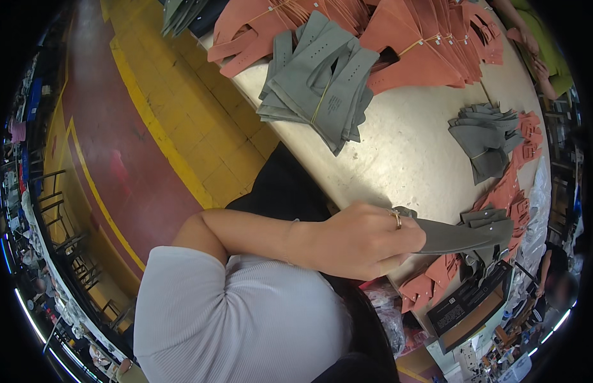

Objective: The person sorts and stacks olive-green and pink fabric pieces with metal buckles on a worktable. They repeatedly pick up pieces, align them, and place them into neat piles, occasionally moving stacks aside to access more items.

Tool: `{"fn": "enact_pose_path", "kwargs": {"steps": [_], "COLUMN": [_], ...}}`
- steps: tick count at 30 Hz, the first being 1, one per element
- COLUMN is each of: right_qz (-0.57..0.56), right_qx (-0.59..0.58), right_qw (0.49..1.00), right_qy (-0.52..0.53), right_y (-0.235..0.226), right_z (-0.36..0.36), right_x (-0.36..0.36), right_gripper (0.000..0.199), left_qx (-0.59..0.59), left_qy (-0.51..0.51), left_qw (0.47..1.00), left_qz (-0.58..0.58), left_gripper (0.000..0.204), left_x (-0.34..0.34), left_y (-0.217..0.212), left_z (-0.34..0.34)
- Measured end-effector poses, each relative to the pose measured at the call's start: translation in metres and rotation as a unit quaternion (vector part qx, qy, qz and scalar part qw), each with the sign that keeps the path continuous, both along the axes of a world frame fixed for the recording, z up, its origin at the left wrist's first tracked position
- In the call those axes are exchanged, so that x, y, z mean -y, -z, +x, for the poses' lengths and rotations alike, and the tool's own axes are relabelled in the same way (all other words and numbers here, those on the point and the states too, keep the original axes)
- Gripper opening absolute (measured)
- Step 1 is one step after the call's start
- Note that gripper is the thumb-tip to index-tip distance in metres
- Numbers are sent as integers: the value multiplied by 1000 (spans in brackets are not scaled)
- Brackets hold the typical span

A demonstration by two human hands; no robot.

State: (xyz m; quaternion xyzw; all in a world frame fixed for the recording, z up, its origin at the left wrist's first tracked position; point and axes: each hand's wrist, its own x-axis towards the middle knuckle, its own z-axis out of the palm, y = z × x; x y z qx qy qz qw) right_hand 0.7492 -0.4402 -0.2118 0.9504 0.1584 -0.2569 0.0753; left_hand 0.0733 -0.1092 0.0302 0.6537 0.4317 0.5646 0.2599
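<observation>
My left hand, with a ring on one finger, reaches across from the left and is closed round the end of a flat grey-green cut piece. It looks like leather or a similar sheet. The piece stretches right over the table, its far end near other grey folded pieces. My right hand does not show. Beyond my left hand, a rubber-banded stack of grey-green cut pieces lies on the table's near edge. Farther right is a smaller grey bundle, also banded.
Orange cut pieces are heaped at the table's far end, and smaller orange ones run along its right side. A black box stands at the lower right of the pale table. Another person's hands are at the upper right.
</observation>
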Motion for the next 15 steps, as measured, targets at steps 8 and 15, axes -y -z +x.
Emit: {"fn": "enact_pose_path", "kwargs": {"steps": [8,15], "right_qz": [1,-1], "right_qx": [-9,-12], "right_qw": [1000,1000], "right_qy": [-6,-14], "right_y": [-4,-7], "right_z": [15,25], "right_x": [3,4], "right_gripper": [56,55], "left_qx": [144,-100], "left_qy": [31,-49], "left_qw": [989,959], "left_qz": [-2,-259], "left_gripper": [19,61], "left_x": [-12,-28], "left_y": [17,73], "left_z": [12,0]}}
